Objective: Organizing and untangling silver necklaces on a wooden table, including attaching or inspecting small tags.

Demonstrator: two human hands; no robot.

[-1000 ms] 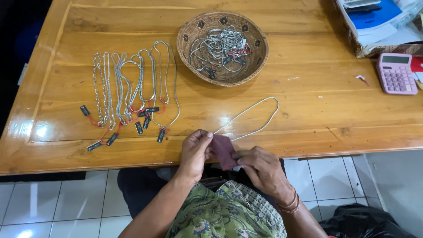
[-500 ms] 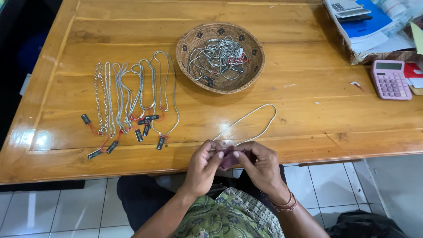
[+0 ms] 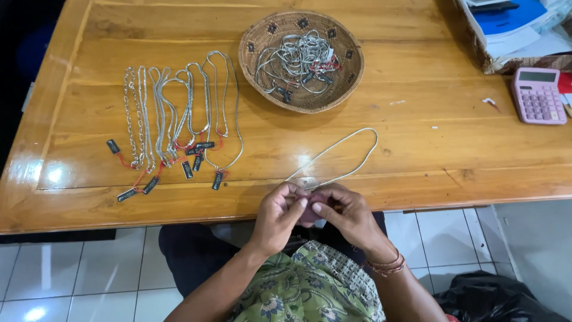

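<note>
a: currently, what does each hand hold?

b: the left hand [image 3: 280,214] and the right hand [image 3: 348,216] meet at the near edge of the wooden counter [image 3: 417,137]. both pinch a small dark red cloth [image 3: 310,213] between thumb and fingertips. the grip of each hand is clamped together on that cloth.

a: location of the chain?

b: a silver chain [image 3: 342,158] runs out from between the hands. its loop lies flat on the counter, extending away from the person and to the right. the near ends disappear into the cloth, so the contact point on the chain cannot be seen.

a: other items on the counter?

b: a row of silver chains [image 3: 179,113] lies side by side to the left, well apart from the hands. each carries a small dark tag on a red string at its near end. a round woven basket [image 3: 256,68] sits on the far side of the looped chain and holds a tangled heap of more silver chains with tags. a pink calculator [image 3: 539,95] rests at the right edge, just beside a box of papers [image 3: 506,36] in the far right corner.

a: anything on the wrist?

b: the right wrist carries thin bracelets [image 3: 387,265].
</note>
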